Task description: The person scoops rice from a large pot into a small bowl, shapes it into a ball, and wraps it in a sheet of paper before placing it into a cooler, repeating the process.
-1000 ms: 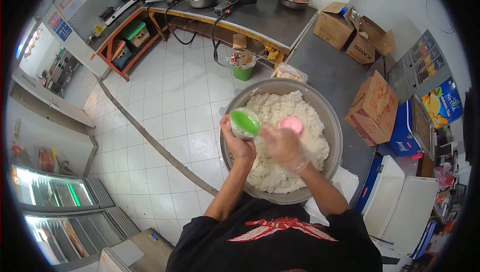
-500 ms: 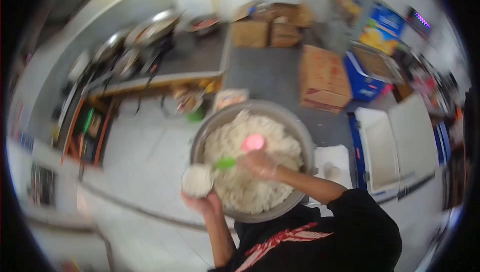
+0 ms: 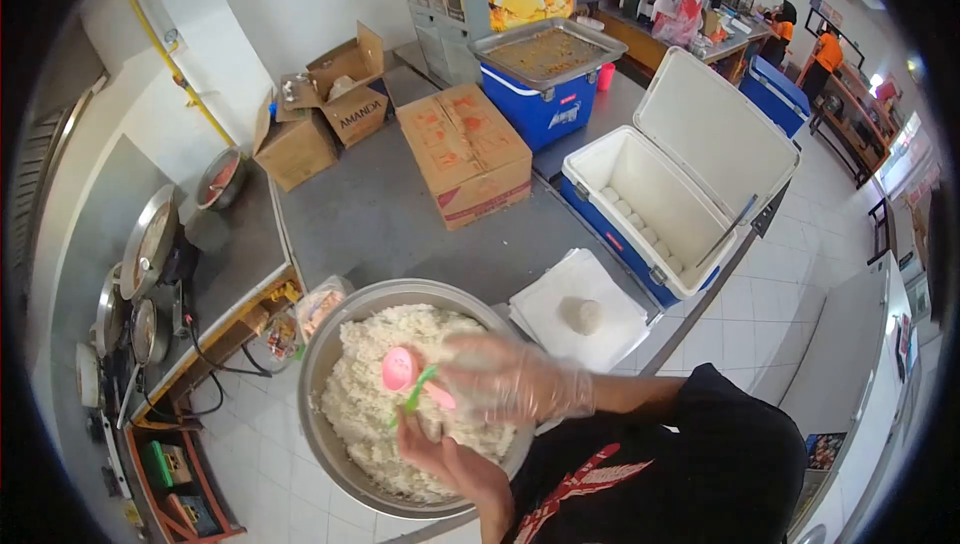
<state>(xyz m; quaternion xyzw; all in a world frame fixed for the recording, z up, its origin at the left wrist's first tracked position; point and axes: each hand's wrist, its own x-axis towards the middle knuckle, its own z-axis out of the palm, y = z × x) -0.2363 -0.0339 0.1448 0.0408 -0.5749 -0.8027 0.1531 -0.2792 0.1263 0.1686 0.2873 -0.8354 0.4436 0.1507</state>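
Observation:
A large metal pot (image 3: 318, 434) holds a heap of white rice (image 3: 365, 434). On the rice lies a pink scoop (image 3: 400, 369), its handle pointing toward my right hand. My left hand (image 3: 455, 466) is over the near side of the pot, its fingertips pinching a small green item (image 3: 413, 394). My right hand (image 3: 520, 381), in a clear plastic glove, hovers over the pot's right side beside the green item; its fingers are blurred by motion. A small whitish round mound (image 3: 580, 314) sits on white paper (image 3: 545, 289) right of the pot.
A closed carton (image 3: 465, 154) and open cartons (image 3: 345, 94) stand on the grey counter (image 3: 350, 214). At right, an open cooler (image 3: 640, 204) holds several white rounds. A tray (image 3: 545, 49) tops a blue cooler (image 3: 545, 109). Pans (image 3: 150, 239) are at left; two people (image 3: 822, 56) stand far back.
The view has turned to the right. The rice-filled cup has left my left hand, which now pinches the green item. My right hand has come off the pink scoop.

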